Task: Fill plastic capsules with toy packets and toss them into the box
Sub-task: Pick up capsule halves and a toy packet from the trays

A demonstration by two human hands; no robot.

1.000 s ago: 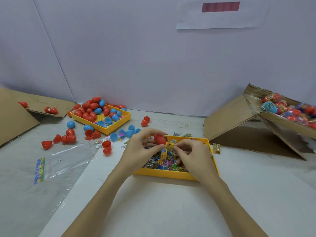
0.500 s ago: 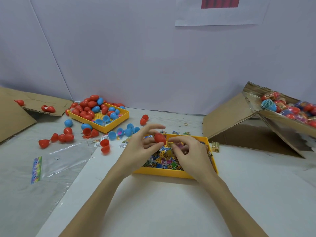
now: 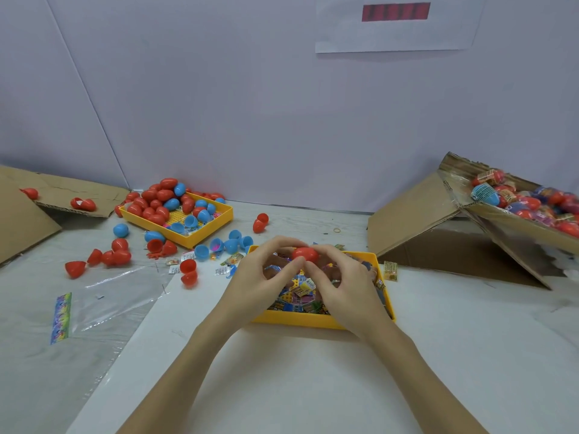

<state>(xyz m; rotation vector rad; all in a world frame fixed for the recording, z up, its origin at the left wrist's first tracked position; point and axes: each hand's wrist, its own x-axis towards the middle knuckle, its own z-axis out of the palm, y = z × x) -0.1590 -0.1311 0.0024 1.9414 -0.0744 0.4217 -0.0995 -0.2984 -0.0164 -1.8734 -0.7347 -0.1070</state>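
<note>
Both our hands pinch one red capsule (image 3: 305,254), left hand (image 3: 261,278) and right hand (image 3: 343,289) meeting above the yellow tray (image 3: 319,321) of toy packets (image 3: 302,288). Cardboard box (image 3: 513,227) of filled capsules sits far right.

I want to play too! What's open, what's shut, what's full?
Red capsule: shut, pinched by both hands.
Left hand: holding it.
Right hand: holding it.
Near tray: holds packets.
Far tray: heaped with capsules.
Box: open, holding filled capsules.
</note>
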